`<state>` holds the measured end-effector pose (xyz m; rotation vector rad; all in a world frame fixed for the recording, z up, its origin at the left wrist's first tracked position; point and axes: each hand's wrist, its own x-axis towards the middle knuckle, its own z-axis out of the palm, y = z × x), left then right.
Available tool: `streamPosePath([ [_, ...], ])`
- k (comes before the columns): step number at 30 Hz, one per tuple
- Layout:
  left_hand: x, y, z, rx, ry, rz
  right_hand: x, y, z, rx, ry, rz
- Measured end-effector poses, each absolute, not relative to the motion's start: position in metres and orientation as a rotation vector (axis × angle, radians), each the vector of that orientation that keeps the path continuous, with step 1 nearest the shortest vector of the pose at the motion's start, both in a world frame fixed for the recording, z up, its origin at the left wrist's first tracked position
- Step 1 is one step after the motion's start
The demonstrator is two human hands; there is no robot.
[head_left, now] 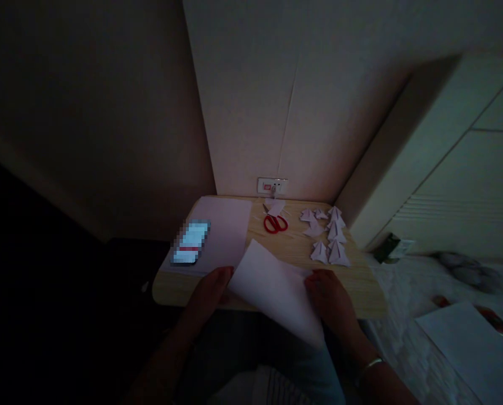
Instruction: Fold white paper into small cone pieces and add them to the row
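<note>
A sheet of white paper [279, 289], partly folded over, is held between my two hands above the table's near edge. My left hand [211, 289] is closed on its left side, and my right hand [329, 295] grips the right side. Beyond it on the wooden table [259, 250] lie red-handled scissors [275, 223] and a small paper scrap [275, 207]. Several folded paper pieces [336, 253] are grouped at the table's right. On the left, a lit phone [191, 243] rests on flat white paper [234, 225]. The light is dim.
A wall socket [272, 185] with a plug and cable sits just behind the table. To the right is a bed with a light cover [403, 315], bearing another white sheet [466, 343], a dark packet [386, 247] and a grey bundle [470, 270].
</note>
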<state>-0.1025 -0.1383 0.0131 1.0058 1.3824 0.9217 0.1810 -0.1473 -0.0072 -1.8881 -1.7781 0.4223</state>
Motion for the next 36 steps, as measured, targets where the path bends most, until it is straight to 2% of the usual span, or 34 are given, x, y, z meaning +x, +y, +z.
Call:
streamPosePath([
  [3, -0.093, -0.13, 0.013, 1.054, 1.433, 0.923, 0.179, -0.143, -0.011, -1.909, -1.876, 0.294],
  [7, -0.086, -0.114, 0.014, 1.092, 1.488, 0.919, 0.181, -0.137, -0.012, -1.873, -1.91, 0.398],
  [16, -0.088, -0.111, 0.032, 0.982, 1.135, 0.779, 0.189, -0.129, -0.014, -1.777, -1.803, 0.564],
  [19, -0.091, -0.112, 0.034, 0.972, 1.074, 0.878, 0.188, -0.125, -0.012, -1.675, -1.655, 0.663],
  [25, -0.092, -0.084, 0.039, 0.962, 1.06, 1.242, 0.172, -0.1, 0.014, -1.268, -1.089, 1.15],
  [28, -0.085, -0.055, 0.038, 0.997, 1.059, 1.382, 0.161, -0.074, 0.027, -1.185, -0.935, 1.262],
  [36, -0.072, 0.009, 0.035, 0.948, 0.877, 1.515, 0.157, 0.005, 0.027, -1.102, -0.945, 1.081],
])
